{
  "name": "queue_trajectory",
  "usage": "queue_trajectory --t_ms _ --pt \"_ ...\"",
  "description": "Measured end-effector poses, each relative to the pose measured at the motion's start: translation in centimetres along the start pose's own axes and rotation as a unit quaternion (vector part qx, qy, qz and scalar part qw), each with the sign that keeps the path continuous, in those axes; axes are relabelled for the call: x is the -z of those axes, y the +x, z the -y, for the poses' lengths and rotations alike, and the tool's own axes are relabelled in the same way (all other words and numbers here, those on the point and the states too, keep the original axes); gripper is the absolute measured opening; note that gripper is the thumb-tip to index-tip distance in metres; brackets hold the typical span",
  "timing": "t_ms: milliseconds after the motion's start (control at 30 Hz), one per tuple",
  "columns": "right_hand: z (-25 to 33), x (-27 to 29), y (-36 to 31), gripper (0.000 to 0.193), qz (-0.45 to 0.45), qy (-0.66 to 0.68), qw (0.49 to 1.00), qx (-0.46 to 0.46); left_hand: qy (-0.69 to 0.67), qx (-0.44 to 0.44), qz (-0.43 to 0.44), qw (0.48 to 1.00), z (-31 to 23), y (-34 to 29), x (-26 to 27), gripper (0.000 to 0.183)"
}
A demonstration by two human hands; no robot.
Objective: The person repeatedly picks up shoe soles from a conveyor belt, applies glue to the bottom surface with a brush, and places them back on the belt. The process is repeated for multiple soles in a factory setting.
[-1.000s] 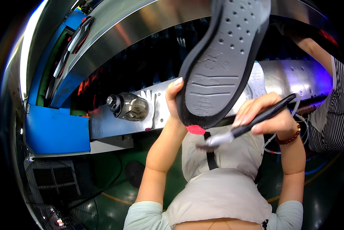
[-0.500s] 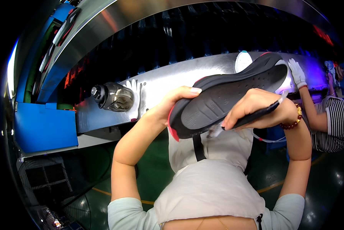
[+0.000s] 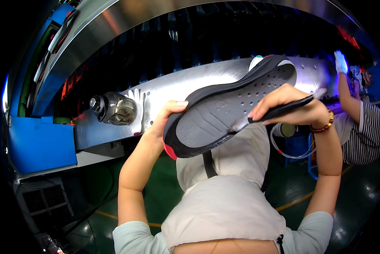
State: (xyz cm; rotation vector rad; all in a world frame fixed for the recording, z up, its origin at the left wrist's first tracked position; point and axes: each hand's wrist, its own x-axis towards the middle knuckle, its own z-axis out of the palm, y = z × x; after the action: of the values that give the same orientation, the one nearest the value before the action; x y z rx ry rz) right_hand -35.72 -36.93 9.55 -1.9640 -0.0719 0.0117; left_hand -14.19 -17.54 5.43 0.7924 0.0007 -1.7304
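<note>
A black shoe sole (image 3: 223, 106) with a grey dotted inner face and red at its near-left end is held slanting in front of me, inner face up. My left hand (image 3: 168, 116) grips it at the left end, thumb over the rim and the other fingers hidden beneath. My right hand (image 3: 285, 95) is closed around a brush (image 3: 266, 115) with a black handle. The brush's pale bristles touch the sole's near edge, where a dark, wet-looking band runs along the rim.
A metal bench (image 3: 164, 89) runs behind the sole, carrying a dark see-through bottle (image 3: 118, 109), a white glove (image 3: 137, 111) and a partly hidden white piece (image 3: 255, 62). More soles (image 3: 63, 31) lie far left. At right are a co-worker's gloved hand (image 3: 341, 62) and a looped clear tube (image 3: 289, 155).
The sole has shifted left and tilted, showing more of its inner face. The brush tip now rests on its near edge. The co-worker's gloved hand has moved up and right.
</note>
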Motion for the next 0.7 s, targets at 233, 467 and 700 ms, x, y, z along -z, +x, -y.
queue_trajectory --t_ms 233,467,700 --pt "3.7 -1.0 -1.6 0.019 -0.053 -0.069 0.990 0.114 0.151 -0.090 -0.007 0.984 -2.5 -1.2 4.7 0.052" --pt "2.7 -3.5 0.9 0.023 -0.275 0.033 0.959 0.055 -0.124 -0.148 0.223 0.956 1.3 9.4 6.2 0.064" --pt "-5.4 -5.0 2.6 0.018 -0.420 0.261 0.867 -0.066 -0.067 -0.143 0.143 0.977 3.6 11.0 2.8 0.097"
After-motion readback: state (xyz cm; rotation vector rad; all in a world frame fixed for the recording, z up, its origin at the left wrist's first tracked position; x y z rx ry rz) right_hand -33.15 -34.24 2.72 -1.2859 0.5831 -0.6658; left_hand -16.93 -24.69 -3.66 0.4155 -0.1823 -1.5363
